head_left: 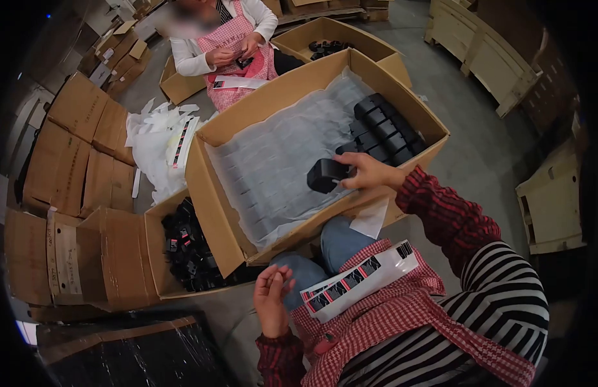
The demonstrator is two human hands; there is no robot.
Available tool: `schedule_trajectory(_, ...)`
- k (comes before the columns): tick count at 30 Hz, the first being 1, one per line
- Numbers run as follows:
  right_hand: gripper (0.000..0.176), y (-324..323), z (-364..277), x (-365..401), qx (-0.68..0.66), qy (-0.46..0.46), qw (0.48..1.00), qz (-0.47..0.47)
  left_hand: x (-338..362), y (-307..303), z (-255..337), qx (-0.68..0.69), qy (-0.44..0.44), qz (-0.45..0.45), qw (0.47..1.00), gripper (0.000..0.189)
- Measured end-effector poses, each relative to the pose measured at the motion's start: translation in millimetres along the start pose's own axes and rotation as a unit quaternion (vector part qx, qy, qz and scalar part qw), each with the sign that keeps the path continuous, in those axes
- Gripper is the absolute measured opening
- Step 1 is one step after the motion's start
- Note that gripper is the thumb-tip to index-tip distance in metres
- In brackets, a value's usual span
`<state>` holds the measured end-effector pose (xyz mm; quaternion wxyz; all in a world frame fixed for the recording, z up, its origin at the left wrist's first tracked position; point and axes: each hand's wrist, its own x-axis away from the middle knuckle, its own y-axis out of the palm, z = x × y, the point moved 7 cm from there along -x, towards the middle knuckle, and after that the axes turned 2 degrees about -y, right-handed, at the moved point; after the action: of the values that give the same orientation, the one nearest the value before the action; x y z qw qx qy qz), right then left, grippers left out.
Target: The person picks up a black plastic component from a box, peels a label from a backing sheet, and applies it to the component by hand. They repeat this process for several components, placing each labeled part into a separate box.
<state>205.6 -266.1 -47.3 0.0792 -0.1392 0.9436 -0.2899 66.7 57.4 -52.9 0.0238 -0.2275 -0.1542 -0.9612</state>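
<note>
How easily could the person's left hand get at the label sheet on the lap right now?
Probably yes: the left hand is empty and open beside the label sheet, with nothing between them.

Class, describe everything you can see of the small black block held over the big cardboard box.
The small black block looks like matte plastic, boxy with rounded corners. The right hand grips its right end, holding it in the air above the clear plastic sheet lining the large open cardboard box. Similar black blocks sit in rows in the box's far corner. Nothing else touches it.
</note>
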Motion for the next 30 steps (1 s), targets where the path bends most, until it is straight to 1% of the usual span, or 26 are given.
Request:
schedule_trajectory(1,0.059,-1,-31,11,-0.034,-0.066,0.997,0.004,-1,16,8,-0.011,-0.013,-0.022,1.0,0.028)
schedule_trajectory(2,0.06,3,-59,22,-0.058,-0.15,0.987,-0.022,-2,30,16,-0.012,-0.012,-0.024,1.0,0.028)
schedule_trajectory(3,0.064,8,-85,33,-0.084,-0.234,0.967,-0.051,-2,51,15,0.013,-0.064,-0.075,0.995,0.033)
schedule_trajectory(4,0.064,12,-98,38,-0.087,-0.236,0.966,-0.054,0,68,11,0.038,-0.116,-0.121,0.985,0.038)
schedule_trajectory(5,0.061,19,-119,49,-0.103,-0.293,0.947,-0.087,-1,74,12,0.039,-0.116,-0.114,0.986,0.038)
schedule_trajectory(6,0.06,25,-137,60,-0.12,-0.348,0.922,-0.119,3,87,10,0.059,-0.14,-0.168,0.974,0.039)
schedule_trajectory(7,0.057,30,-146,65,-0.134,-0.345,0.917,-0.146,9,97,8,0.077,-0.164,-0.222,0.958,0.04)
schedule_trajectory(8,0.057,34,-144,66,-0.141,-0.347,0.915,-0.148,7,95,3,0.035,-0.146,-0.227,0.962,0.038)
schedule_trajectory(9,0.063,35,-142,67,-0.147,-0.367,0.909,-0.133,7,91,-1,0.034,-0.146,-0.221,0.964,0.038)
schedule_trajectory(10,0.069,34,-142,68,-0.151,-0.386,0.903,-0.118,8,91,-2,-0.021,-0.121,-0.237,0.964,0.037)
schedule_trajectory(11,0.069,37,-142,71,-0.153,-0.387,0.902,-0.119,10,92,-3,-0.076,-0.096,-0.253,0.96,0.036)
schedule_trajectory(12,0.065,31,-138,68,-0.224,-0.318,0.919,-0.066,13,96,-5,-0.077,-0.097,-0.251,0.96,0.036)
schedule_trajectory(13,0.062,27,-136,66,-0.291,-0.245,0.925,-0.012,14,99,-5,-0.005,-0.1,-0.218,0.971,0.036)
schedule_trajectory(14,0.059,33,-135,69,-0.392,-0.145,0.908,-0.013,16,97,-5,0.066,-0.104,-0.182,0.975,0.037)
schedule_trajectory(15,0.059,38,-136,69,-0.396,-0.143,0.907,-0.012,17,95,-9,0.065,-0.108,-0.18,0.976,0.037)
schedule_trajectory(17,0.066,61,-136,72,-0.225,-0.161,0.958,-0.075,22,96,-18,0.115,-0.142,-0.193,0.964,0.034)
schedule_trajectory(18,0.061,63,-134,70,-0.219,-0.179,0.956,-0.081,27,94,-20,0.114,-0.155,-0.192,0.962,0.034)
schedule_trajectory(20,0.056,66,-123,68,-0.187,-0.131,0.964,-0.135,36,89,-14,0.016,-0.103,-0.228,0.968,0.021)
schedule_trajectory(21,0.051,67,-124,68,-0.177,-0.167,0.964,-0.111,30,83,-13,-0.077,-0.04,-0.22,0.972,0.02)
schedule_trajectory(22,0.051,79,-119,73,-0.183,-0.154,0.965,-0.112,32,81,-19,-0.074,-0.054,-0.22,0.971,0.02)
schedule_trajectory(24,0.045,99,-120,78,-0.167,-0.192,0.955,-0.153,26,74,-12,-0.136,0.002,-0.166,0.977,0.036)
schedule_trajectory(25,0.04,101,-119,81,-0.184,-0.154,0.957,-0.164,26,72,-21,-0.117,-0.076,-0.147,0.979,0.048)
schedule_trajectory(26,0.04,103,-119,85,-0.181,-0.154,0.958,-0.162,25,73,-23,-0.116,-0.074,-0.15,0.979,0.048)
schedule_trajectory(28,0.043,94,-87,90,-0.314,-0.045,0.948,-0.029,21,66,-29,-0.126,-0.04,-0.089,0.987,0.058)
schedule_trajectory(29,0.047,85,-75,97,-0.262,-0.089,0.96,0.042,21,69,-32,-0.127,-0.041,-0.093,0.987,0.058)
schedule_trajectory(30,0.047,80,-63,111,-0.261,-0.087,0.96,0.047,21,68,-28,-0.098,-0.002,-0.068,0.993,0.056)
